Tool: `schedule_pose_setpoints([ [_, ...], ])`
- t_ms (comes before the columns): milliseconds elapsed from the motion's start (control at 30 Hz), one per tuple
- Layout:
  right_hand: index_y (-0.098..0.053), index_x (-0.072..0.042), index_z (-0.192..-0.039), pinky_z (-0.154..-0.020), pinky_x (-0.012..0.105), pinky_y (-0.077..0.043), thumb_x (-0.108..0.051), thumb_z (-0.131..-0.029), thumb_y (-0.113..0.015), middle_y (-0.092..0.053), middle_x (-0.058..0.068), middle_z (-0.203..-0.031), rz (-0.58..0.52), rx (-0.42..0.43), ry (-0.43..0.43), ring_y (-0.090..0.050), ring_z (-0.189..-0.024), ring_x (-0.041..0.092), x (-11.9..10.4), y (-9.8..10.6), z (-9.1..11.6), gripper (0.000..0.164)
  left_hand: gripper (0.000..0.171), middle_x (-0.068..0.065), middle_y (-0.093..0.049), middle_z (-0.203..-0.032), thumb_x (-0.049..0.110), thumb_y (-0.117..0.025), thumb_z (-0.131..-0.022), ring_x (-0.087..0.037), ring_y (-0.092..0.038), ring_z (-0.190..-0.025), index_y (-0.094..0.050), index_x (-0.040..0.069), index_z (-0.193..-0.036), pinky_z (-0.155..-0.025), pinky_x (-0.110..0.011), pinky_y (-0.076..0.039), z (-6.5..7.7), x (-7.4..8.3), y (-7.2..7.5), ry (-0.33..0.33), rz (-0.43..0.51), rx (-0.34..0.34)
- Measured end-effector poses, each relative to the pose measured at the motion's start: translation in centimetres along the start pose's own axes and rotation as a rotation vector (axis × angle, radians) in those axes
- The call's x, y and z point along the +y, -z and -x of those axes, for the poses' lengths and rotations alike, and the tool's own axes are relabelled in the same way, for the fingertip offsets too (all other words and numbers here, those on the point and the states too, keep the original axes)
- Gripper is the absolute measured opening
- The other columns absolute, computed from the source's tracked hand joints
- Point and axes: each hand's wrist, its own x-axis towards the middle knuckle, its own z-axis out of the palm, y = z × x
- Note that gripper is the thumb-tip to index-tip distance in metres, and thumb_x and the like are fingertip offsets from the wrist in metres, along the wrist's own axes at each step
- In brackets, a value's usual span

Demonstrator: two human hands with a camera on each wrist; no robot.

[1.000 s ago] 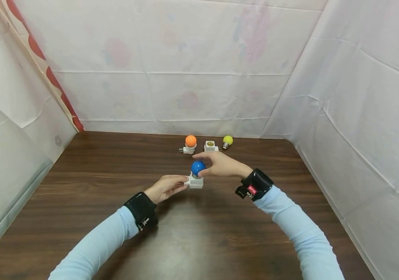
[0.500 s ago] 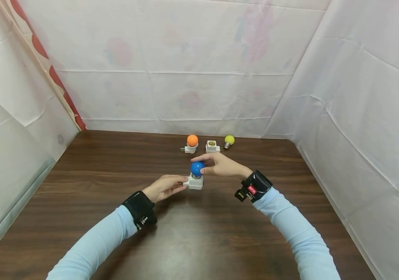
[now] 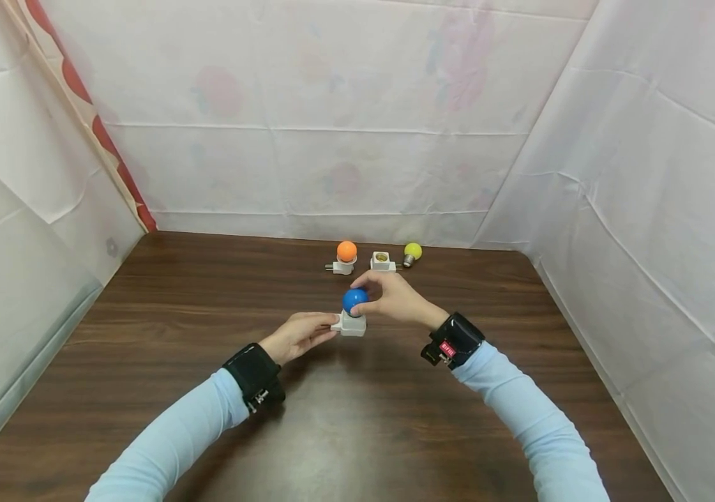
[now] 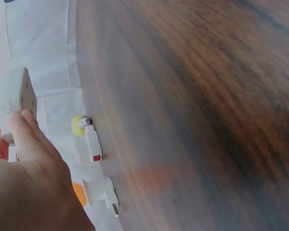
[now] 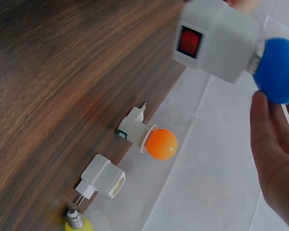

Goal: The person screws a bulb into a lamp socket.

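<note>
A white plug-in lamp socket is held above the table, its red rocker switch showing in the right wrist view. My left hand grips its plug end between thumb and fingers. On top of the socket sits a blue light bulb, with part of its metal base visible between glass and socket. My right hand holds the blue bulb from the right, thumb on the near side and fingers curving over the far side. How deep the base sits inside the socket is hidden.
Near the back edge of the wooden table stands a socket with an orange bulb in it. To its right are a bulbless white socket and a loose yellow bulb. White cloth hangs behind and at both sides.
My right hand's fingers have shifted rightward around the blue bulb, and its wrist has turned slightly. The left hand keeps its grip on the socket, which has barely moved.
</note>
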Motion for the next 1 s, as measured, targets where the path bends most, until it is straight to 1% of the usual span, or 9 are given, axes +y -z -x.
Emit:
schedule_pose_setpoints([
  [133, -0.059, -0.011, -0.107, -0.082, 0.028, -0.054, -0.03, -0.074, -0.076, -0.059, 0.001, -0.106, -0.032, 0.038, -0.008, -0.055, -0.098, 0.015, 0.03, -0.35, 0.11, 0.042, 0.042, -0.01, -0.059, -0.101, 0.01, -0.061, -0.088, -0.011, -0.063, -0.083, -0.049, -0.01, -0.124, -0.085, -0.022, -0.054, -0.06, -0.05, -0.04, 0.0, -0.005, -0.005],
  [267, -0.057, -0.008, -0.111, -0.082, 0.027, -0.055, -0.029, -0.075, -0.075, -0.058, 0.002, -0.108, -0.058, 0.032, -0.023, -0.056, -0.099, 0.016, 0.12, -0.46, 0.2, 0.045, 0.042, -0.01, -0.058, -0.101, 0.009, -0.061, -0.088, -0.011, -0.062, -0.084, -0.048, -0.01, -0.124, -0.088, -0.024, -0.052, -0.2, -0.15, -0.03, -0.001, -0.005, -0.01],
  [433, -0.052, -0.01, -0.125, -0.094, 0.033, -0.051, -0.034, -0.076, -0.074, -0.056, 0.002, -0.123, -0.03, -0.004, -0.012, -0.051, -0.115, 0.017, 0.01, -0.16, 0.28, 0.059, 0.042, -0.009, -0.059, -0.098, 0.008, -0.061, -0.088, -0.011, -0.063, -0.082, -0.049, -0.01, -0.123, -0.088, -0.024, -0.052, -0.27, -0.05, 0.06, -0.006, -0.005, -0.003],
  [500, -0.05, -0.012, -0.13, -0.099, 0.035, -0.047, -0.032, -0.078, -0.073, -0.054, 0.002, -0.128, -0.023, -0.023, -0.001, -0.049, -0.12, 0.017, -0.04, 0.05, 0.34, 0.06, 0.043, -0.009, -0.059, -0.099, 0.008, -0.061, -0.088, -0.011, -0.062, -0.082, -0.048, -0.011, -0.124, -0.086, -0.023, -0.053, -0.27, -0.02, 0.16, -0.012, -0.013, -0.007],
  [567, -0.048, -0.012, -0.132, -0.101, 0.037, -0.045, -0.028, -0.08, -0.071, -0.053, 0.003, -0.131, -0.033, -0.049, 0.013, -0.048, -0.121, 0.017, -0.05, 0.23, 0.4, 0.059, 0.043, -0.01, -0.058, -0.1, 0.008, -0.06, -0.088, -0.011, -0.062, -0.083, -0.048, -0.011, -0.124, -0.085, -0.023, -0.053, -0.29, -0.01, 0.25, -0.009, -0.019, -0.008],
  [733, -0.048, -0.01, -0.133, -0.099, 0.041, -0.046, -0.017, -0.084, -0.066, -0.051, 0.006, -0.133, -0.049, -0.12, 0.047, -0.05, -0.118, 0.018, 0.07, 0.41, 0.52, 0.052, 0.04, -0.011, -0.057, -0.105, 0.008, -0.06, -0.088, -0.012, -0.062, -0.085, -0.05, -0.008, -0.124, -0.093, -0.027, -0.05, -0.29, -0.06, 0.4, 0.009, -0.041, -0.015],
  [867, -0.049, -0.011, -0.133, -0.096, 0.043, -0.048, -0.014, -0.086, -0.064, -0.051, 0.007, -0.133, -0.072, -0.16, 0.051, -0.053, -0.112, 0.018, 0.16, 0.35, 0.54, 0.049, 0.042, -0.012, -0.056, -0.107, 0.009, -0.06, -0.088, -0.013, -0.061, -0.086, -0.048, -0.008, -0.125, -0.096, -0.03, -0.047, -0.27, -0.09, 0.46, 0.015, -0.056, -0.039],
  [1000, -0.05, -0.012, -0.131, -0.094, 0.038, -0.05, -0.015, -0.087, -0.063, -0.052, 0.004, -0.132, -0.082, -0.172, 0.045, -0.055, -0.108, 0.017, 0.08, 0.22, 0.57, 0.047, 0.041, -0.011, -0.057, -0.106, 0.009, -0.059, -0.089, -0.012, -0.062, -0.085, -0.049, -0.008, -0.125, -0.095, -0.029, -0.048, -0.15, -0.09, 0.47, 0.022, -0.052, -0.042],
])
